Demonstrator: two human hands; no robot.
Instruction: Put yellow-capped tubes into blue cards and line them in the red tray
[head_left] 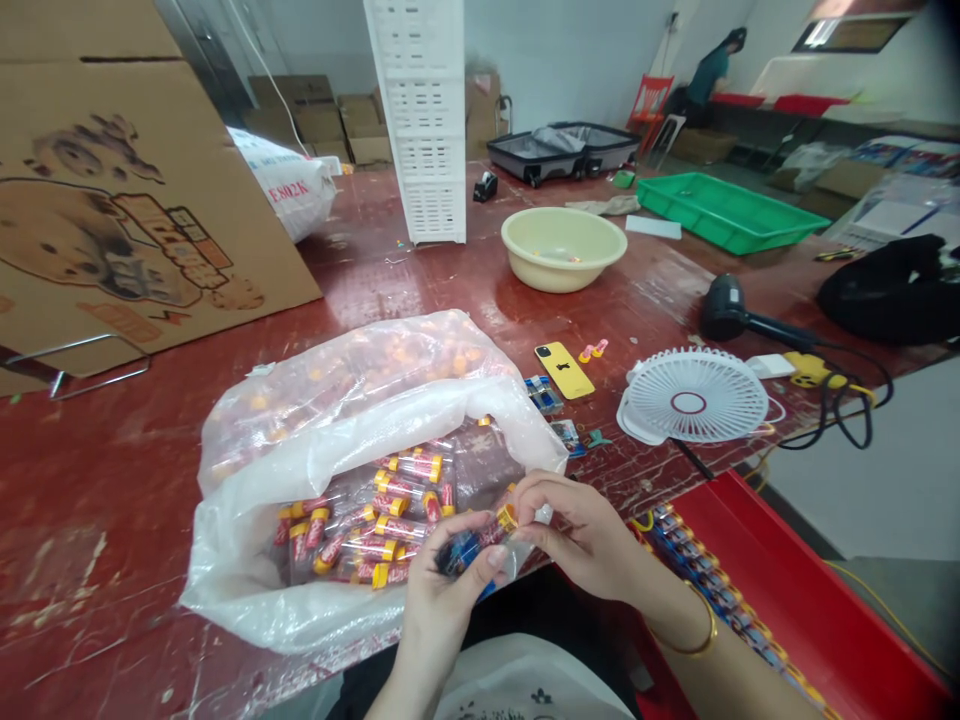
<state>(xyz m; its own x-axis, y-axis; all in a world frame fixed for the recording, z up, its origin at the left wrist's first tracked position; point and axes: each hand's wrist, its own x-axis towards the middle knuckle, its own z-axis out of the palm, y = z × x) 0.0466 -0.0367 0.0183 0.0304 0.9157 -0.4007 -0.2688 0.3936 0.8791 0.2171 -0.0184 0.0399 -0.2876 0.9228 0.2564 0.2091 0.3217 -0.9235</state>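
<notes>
My left hand (pixel 446 590) is closed round a small clear plastic packet (pixel 472 548) with something dark blue in it. A small yellow-capped tube (pixel 505 518) shows at the packet's upper end. Fingers of my right hand (pixel 574 530) are pinched at that same end, beside the cap; whether they grip the tube or the packet's edge I cannot tell. Just left of my hands lies a large translucent plastic bag (pixel 360 435), its mouth folded open. Inside it are several clear tubes (pixel 397 505) with yellow caps and red-pink contents.
Past the bag lie a yellow phone (pixel 566 370), two loose tubes (pixel 593 350), a white fan (pixel 694 397) and a hair dryer (pixel 739 315). A cream basin (pixel 564 250), green tray (pixel 727 212), white crates (pixel 427 130) and cardboard box (pixel 135 200) stand farther off. A red tray (pixel 810 570) is at right.
</notes>
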